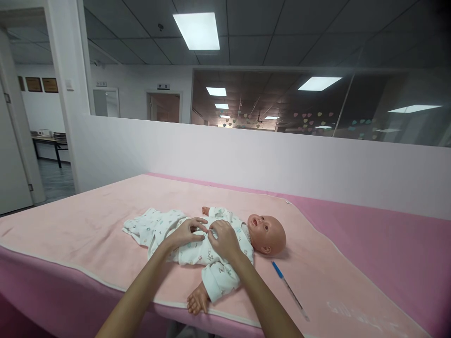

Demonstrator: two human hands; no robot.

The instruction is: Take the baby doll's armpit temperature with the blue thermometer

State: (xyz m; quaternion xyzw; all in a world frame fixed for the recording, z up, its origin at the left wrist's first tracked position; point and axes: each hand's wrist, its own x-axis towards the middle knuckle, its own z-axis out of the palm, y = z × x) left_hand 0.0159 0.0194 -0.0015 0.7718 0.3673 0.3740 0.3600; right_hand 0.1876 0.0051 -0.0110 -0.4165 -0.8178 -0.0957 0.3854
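I have the doll [197,256] on its back, lower middle of the frame. My left hand [188,233] and right hand [222,236] rest at its printed clothes [157,226], fingertips near each other; from here I can't tell whether either pinches cloth. A pen [289,290] lies lower right.

In front of me a low white wall [246,152] runs behind the pink-draped desk [380,234]. Above it, through wide glass [373,98], I see a dark gridded ceiling [253,19] with a bright rectangular light panel [197,30], a far doorway [164,108] under a small sign [163,86], and pastel heart stickers [306,115]. To my left a white door [12,141] stands open on grey-blue flooring [58,180], a dark-legged side table [58,151] and brown plaques [50,85]; a switch [69,85] sits beside the opening.
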